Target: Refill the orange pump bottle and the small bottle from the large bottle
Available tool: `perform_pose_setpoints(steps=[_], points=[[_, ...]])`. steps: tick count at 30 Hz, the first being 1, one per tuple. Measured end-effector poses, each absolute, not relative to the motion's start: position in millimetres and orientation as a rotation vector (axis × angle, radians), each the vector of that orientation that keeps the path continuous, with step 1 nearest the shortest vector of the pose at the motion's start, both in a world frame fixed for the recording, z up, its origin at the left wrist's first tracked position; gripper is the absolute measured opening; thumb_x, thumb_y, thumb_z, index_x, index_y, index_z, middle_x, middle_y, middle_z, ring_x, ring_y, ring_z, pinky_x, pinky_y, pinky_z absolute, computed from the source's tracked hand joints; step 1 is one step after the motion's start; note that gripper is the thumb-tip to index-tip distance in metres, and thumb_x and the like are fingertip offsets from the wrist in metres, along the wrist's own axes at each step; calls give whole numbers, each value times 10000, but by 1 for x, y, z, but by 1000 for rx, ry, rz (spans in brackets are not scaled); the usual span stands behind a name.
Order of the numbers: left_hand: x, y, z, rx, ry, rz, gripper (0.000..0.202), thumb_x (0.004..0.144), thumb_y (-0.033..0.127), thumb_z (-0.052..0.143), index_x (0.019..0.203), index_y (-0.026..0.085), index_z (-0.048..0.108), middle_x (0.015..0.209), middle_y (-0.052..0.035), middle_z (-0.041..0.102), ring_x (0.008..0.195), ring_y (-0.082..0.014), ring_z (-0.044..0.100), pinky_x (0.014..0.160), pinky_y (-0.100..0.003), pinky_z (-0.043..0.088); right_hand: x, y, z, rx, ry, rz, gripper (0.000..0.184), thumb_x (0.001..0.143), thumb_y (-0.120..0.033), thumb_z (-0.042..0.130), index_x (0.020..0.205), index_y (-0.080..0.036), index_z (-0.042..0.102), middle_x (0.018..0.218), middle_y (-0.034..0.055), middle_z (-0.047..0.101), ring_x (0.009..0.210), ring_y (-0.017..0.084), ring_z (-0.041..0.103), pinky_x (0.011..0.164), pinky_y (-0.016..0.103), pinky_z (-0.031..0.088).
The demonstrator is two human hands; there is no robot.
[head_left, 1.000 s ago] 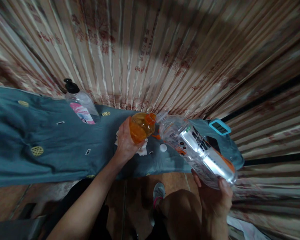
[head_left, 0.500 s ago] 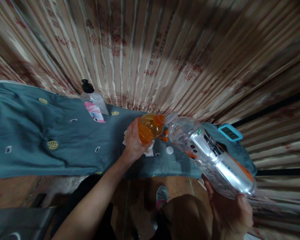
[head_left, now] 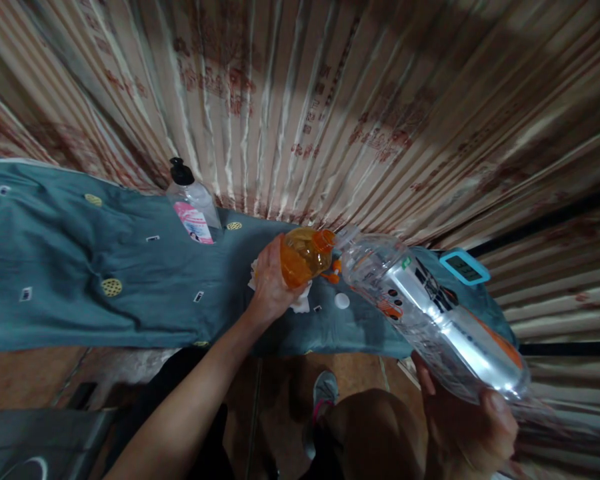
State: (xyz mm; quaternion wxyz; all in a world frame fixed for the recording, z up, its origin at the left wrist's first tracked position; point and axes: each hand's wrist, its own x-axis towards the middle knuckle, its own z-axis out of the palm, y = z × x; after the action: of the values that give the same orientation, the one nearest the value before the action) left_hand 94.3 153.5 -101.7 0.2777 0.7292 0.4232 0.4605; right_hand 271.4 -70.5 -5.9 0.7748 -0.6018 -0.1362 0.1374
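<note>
Orange-tinted small bottle [head_left: 305, 259], head view: lying tilted above the bench, neck to the right, orange liquid within. Left hand [head_left: 271, 283]: fingers wrapped round the bottom end of this bottle, gripping it.

Large clear bottle [head_left: 430, 313], plastic, with silver label, black lettering and orange patches: slanted, neck to the upper left, base to the lower right. Its mouth meets the orange neck of the small bottle end to end; whether the two rims touch cannot be told. Right hand [head_left: 473, 420]: closed about the lower end of the large bottle, thumb on the near side, fingertips at the underside.

Teal cloth [head_left: 155, 280], patterned with yellow ovals and small white tags: spread beneath both bottles. Upon it: white crumpled paper [head_left: 301, 303], partly behind the left hand; small orange item [head_left: 335, 272], beneath the meeting necks; white disc [head_left: 342, 301], near it; pump bottle [head_left: 196, 210], black top, pink label, upright at left; blue-framed digital display [head_left: 465, 267], at right.

Pleated curtain [head_left: 280, 100], beige with reddish print: behind.
</note>
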Motion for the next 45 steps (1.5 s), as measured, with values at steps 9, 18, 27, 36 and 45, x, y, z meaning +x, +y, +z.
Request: perform_pose_setpoints(steps=[9,18,27,36,45], points=[[97,154,-106,2023,1170,1281,1115,626,371,961,1556,229,362,1492,-160,608,1370,-404,612,1191,-596,496,270,-69,-4,-1285,-370,305,727,494,-594,893,1124,-256,763,1277,85,684,781,166,579,468,223,464],[95,155,-108,2038,1132,1308,1091,659,396,942,1567,211,365,1492,-170,610,1373,-397,613,1194,-569,503,272,-70,-7,-1324,-298,275,727,470,-610,856,1112,-281,761,1248,71,679,813,196,584,496,257,445],[97,156,-108,2044,1150,1307,1081,665,410,949,1555,231,362,1490,-154,609,1360,-384,618,1177,-570,512,271,-68,-5,-1275,-405,285,701,524,-603,872,1133,-280,750,1154,59,689,817,173,552,477,208,410],[98,154,-105,2040,1148,1305,1067,652,393,974,1523,210,385,1472,-172,621,1355,-394,624,1175,-590,501,272,-73,-4,-1329,-224,265,686,436,-581,860,1041,-279,743,1079,61,709,920,248,644,580,314,575],[98,153,-103,2052,1148,1277,1072,676,403,959,1542,188,365,1473,-187,619,1366,-390,618,1185,-563,500,274,-76,-11,-1273,-358,240,629,549,-552,851,1093,-268,719,1075,62,698,802,203,613,497,263,500]])
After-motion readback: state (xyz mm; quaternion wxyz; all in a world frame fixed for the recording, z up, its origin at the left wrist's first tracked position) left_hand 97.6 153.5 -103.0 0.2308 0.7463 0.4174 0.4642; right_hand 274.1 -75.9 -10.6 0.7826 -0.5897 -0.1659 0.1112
